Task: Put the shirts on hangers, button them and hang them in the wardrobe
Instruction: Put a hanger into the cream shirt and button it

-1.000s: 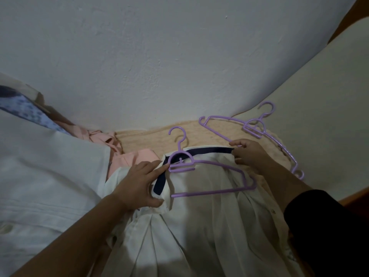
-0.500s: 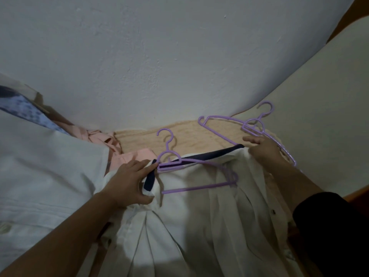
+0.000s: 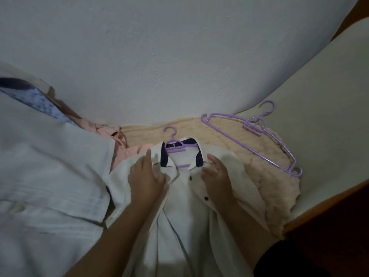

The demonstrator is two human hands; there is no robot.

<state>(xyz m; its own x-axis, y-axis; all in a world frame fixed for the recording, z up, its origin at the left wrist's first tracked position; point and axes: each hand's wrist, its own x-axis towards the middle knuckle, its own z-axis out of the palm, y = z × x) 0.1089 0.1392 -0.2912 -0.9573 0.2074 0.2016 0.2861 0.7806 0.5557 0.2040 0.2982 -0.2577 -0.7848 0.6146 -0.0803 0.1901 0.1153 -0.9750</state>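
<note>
While both hands pinch the front edges of the white cotton shirt with a navy-lined collar [image 3: 191,196], the left hand [image 3: 146,176] and right hand [image 3: 216,174] flank its placket. A lilac plastic hanger [image 3: 174,145] sits inside the collar, hook protruding. Beside it on the beige quilted cloth [image 3: 265,176] lies a spare lilac hanger [image 3: 253,126].

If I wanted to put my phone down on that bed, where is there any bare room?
The clearest patch is the plain cream surface right of the spare purple hanger, up to the wooden edge. A small strip of beige blanket shows between the pink garment and the white shirt. Left and centre are crowded with clothes and both hands.
</note>
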